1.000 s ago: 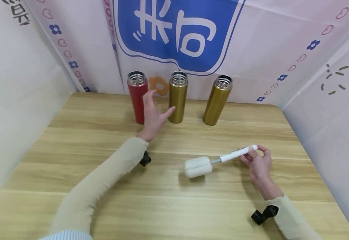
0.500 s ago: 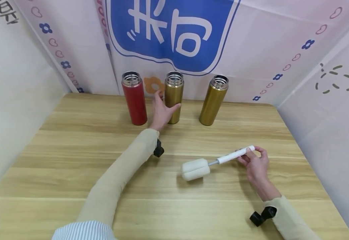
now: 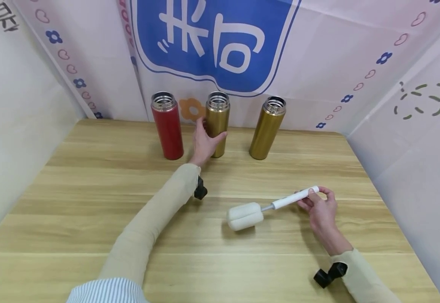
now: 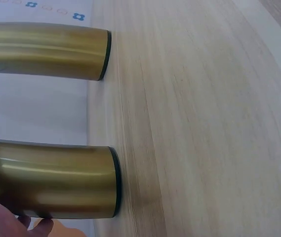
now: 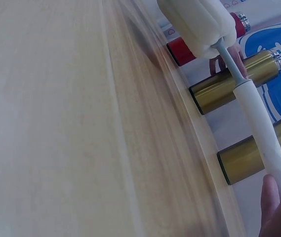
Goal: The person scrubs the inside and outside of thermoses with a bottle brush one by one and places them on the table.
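Observation:
Fingers and thumb of my left hand [image 3: 203, 145] curl round the middle gold vacuum flask [image 3: 218, 121], which stands upright and lidless on the table. In the left wrist view its dark base [image 4: 117, 182] rests at the tabletop. My right hand [image 3: 323, 212] grips the white handle of a bottle brush [image 3: 290, 200], near the handle's end. The brush's cream sponge head [image 3: 244, 216] points left, held low over the wood with a shadow beneath. From the right wrist view, the brush handle [image 5: 261, 128] crosses in front of the flasks.
To the left of the held flask stands a red flask [image 3: 168, 130]; to its right, another gold flask [image 3: 266, 132]. Both have no lids. A printed cloth [image 3: 307, 84] hangs along the table's back edge, and pale walls close off the sides.
My left hand has moved right, from in front of the red flask to the middle gold flask, and now grips it. The right hand still holds the brush in nearly the same place.

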Tool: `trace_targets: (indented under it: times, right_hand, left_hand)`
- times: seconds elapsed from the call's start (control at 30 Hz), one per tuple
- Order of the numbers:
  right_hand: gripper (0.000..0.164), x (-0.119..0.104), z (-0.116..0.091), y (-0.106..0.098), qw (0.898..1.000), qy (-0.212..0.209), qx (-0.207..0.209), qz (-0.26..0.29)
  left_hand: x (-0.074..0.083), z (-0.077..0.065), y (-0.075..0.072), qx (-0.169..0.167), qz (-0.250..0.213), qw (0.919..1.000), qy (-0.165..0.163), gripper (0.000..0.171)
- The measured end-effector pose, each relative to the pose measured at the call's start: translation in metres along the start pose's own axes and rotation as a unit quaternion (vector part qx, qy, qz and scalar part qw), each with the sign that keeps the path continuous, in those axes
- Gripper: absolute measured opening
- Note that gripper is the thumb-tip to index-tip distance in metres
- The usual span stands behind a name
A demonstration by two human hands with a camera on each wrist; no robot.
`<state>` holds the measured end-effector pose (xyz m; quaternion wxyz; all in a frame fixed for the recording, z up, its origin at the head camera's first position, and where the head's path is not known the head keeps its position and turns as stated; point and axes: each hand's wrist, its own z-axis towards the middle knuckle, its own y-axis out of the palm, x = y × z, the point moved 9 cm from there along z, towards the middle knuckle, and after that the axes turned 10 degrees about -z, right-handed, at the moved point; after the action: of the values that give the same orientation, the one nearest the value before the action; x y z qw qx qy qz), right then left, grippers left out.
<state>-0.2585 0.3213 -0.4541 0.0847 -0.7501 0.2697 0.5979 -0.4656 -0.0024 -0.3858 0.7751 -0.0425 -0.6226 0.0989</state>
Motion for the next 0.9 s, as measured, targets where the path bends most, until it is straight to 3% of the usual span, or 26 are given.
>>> trace_targets:
  times: [0.23,0.4,0.57,0.67,0.9]
  right_hand:
    - [0.018,-0.001,-0.002,0.001,1.0,0.003,-0.001,0.0]
    - [0.017,0.0,-0.003,0.007,1.0,0.011,-0.003,0.004]
    - [0.016,0.004,-0.006,0.015,1.0,0.021,-0.019,-0.014]
    - [0.016,0.004,-0.008,0.017,0.999,0.018,-0.028,-0.008]
    - [0.018,-0.005,-0.008,0.02,0.999,0.016,-0.033,0.016]
  left_hand:
    - [0.006,-0.01,-0.005,-0.008,-0.013,0.9997,0.019,0.077]
    - [0.021,-0.037,-0.023,-0.024,-0.01,0.9992,0.032,0.076]
    - [0.032,-0.08,-0.052,-0.035,0.041,0.9979,0.036,0.072]
    - [0.042,-0.102,-0.062,-0.052,0.073,0.9942,0.059,0.071]
    - [0.064,-0.13,-0.074,-0.065,0.169,0.9757,0.123,0.074]
